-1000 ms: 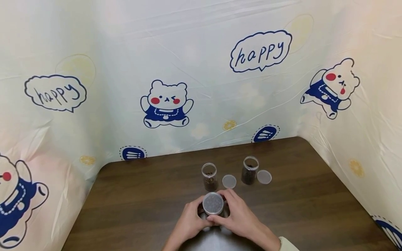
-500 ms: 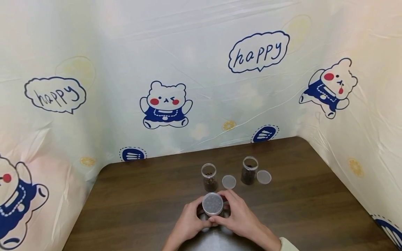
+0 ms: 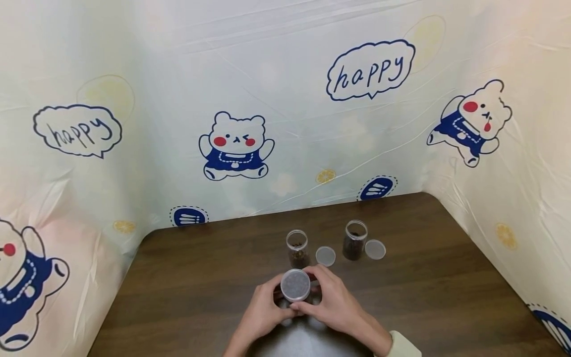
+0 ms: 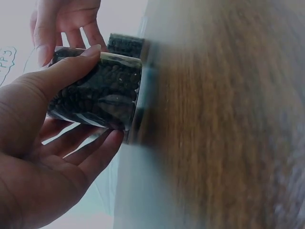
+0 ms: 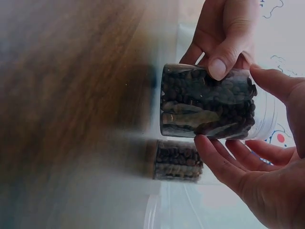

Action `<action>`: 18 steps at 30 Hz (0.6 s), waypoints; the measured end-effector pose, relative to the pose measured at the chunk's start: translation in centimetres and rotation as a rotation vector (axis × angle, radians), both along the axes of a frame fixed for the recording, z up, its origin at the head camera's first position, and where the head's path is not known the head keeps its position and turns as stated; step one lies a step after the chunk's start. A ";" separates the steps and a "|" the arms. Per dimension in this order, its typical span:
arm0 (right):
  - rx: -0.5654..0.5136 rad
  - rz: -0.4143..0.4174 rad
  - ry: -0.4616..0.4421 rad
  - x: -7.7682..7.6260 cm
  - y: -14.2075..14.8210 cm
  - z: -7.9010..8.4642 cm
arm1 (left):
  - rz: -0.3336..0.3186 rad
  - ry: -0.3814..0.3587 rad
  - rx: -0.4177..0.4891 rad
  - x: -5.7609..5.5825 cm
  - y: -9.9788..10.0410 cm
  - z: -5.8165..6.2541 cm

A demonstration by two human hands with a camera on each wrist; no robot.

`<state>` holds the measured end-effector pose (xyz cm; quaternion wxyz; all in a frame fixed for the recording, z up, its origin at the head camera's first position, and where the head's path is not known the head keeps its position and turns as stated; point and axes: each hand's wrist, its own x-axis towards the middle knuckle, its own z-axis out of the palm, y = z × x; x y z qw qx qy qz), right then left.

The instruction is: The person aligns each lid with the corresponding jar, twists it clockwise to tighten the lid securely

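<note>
The lidded jar (image 3: 295,286) of beans, clamped between the fingers of left hand (image 3: 260,312) and right hand (image 3: 336,307), is now being lifted slightly off the counter (image 3: 187,287).

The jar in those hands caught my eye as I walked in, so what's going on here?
A person holds a lidded jar of dark beans between both hands, the left hand and the right hand gripping its sides; the wrist views show its base off the table. Behind it stand two open jars holding the same beans, each with a loose lid flat beside it.
</note>
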<state>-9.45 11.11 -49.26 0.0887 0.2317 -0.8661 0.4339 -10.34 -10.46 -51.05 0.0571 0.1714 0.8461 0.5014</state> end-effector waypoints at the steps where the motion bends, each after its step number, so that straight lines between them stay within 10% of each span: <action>1: 0.001 0.003 0.005 -0.1 -0.1 0.0 | 0.007 -0.003 0.002 0.0 -0.1 0.1; 18: -0.016 0.086 -0.022 -2.5 -4.4 1.3 | 0.221 0.023 -0.055 -0.8 -4.0 1.5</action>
